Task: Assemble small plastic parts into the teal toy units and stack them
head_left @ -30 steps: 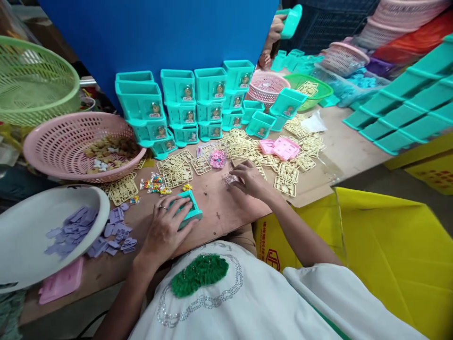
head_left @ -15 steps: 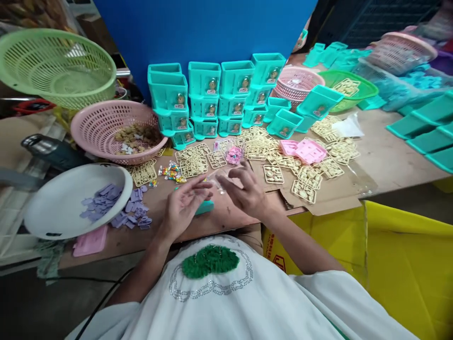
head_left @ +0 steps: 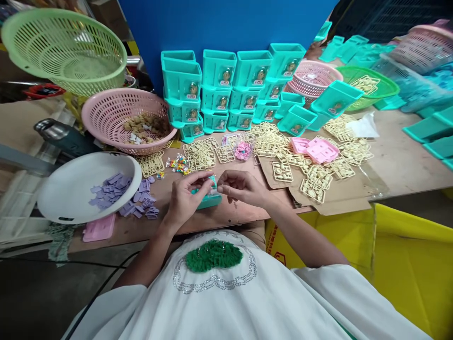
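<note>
At the table's front edge a small teal plastic box lies just beneath my hands, partly covered by my left fingers. My left hand is closed in a pinch over it, thumb against forefinger, close to a small pale, see-through bit too tiny to name. My right hand is also closed, thumb and forefinger pinched at that same spot, with what they hold hidden. Beyond my hands, a clear packet of pink pieces lies among cream part frames. Small packets of coloured beads lie to the left.
Stacked teal boxes stand against a blue panel. A white bowl of purple pieces and a pink basket stand left. Pink trays and more cream frames lie right, above a yellow carton.
My hands have come together over the teal box, fingers now pinched where they were looser and apart. The whole view has shifted slightly, with things appearing farther right.
</note>
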Demonstrator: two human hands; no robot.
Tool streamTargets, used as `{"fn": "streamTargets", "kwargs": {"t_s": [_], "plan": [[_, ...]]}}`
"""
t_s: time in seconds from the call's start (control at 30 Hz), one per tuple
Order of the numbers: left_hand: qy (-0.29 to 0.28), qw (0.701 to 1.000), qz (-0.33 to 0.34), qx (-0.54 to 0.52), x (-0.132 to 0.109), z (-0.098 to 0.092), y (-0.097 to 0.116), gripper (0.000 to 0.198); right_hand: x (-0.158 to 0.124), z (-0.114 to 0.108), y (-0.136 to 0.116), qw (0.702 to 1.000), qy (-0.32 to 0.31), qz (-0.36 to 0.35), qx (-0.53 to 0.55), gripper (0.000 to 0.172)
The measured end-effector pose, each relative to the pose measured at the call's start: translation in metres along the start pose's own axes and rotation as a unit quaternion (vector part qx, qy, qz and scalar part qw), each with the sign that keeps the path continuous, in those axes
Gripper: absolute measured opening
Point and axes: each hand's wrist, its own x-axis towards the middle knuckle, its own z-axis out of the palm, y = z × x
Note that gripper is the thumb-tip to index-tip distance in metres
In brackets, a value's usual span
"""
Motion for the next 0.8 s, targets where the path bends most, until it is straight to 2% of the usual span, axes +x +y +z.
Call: {"fn": "streamTargets", "kwargs": {"t_s": [0.1, 0.2, 0.27, 0.37, 0.5, 0.67, 0.8], "plan": [[-0.006, 1.000, 0.017, 0.023, 0.003, 0.000, -0.002, 0.026, 0.004, -0.002, 0.007, 1.000, 0.008, 0.010, 0.028, 0.047], [-0.001, 0.986, 0.099, 0.135, 0.003, -0.007, -0.005, 0.030, 0.009, -0.011, 0.021, 0.994, 0.008, 0.055, 0.091, 0.048], [-0.035, 0.961, 0.153, 0.229, 0.000, -0.013, -0.010, 0.033, 0.012, -0.018, 0.033, 0.987, -0.010, 0.098, 0.128, 0.049], [-0.109, 0.919, 0.195, 0.324, -0.008, -0.019, -0.019, 0.031, 0.016, -0.024, 0.045, 0.978, -0.026, 0.139, 0.153, 0.047], [-0.131, 0.884, 0.222, 0.389, -0.015, -0.019, -0.027, 0.031, 0.017, -0.025, 0.050, 0.970, -0.046, 0.158, 0.178, 0.044], [-0.149, 0.860, 0.226, 0.433, -0.013, -0.016, -0.026, 0.048, 0.015, -0.022, 0.050, 0.961, -0.071, 0.166, 0.211, 0.045], [-0.157, 0.851, 0.232, 0.444, -0.012, -0.014, -0.027, 0.041, 0.013, -0.020, 0.049, 0.964, -0.054, 0.173, 0.193, 0.045]]}}
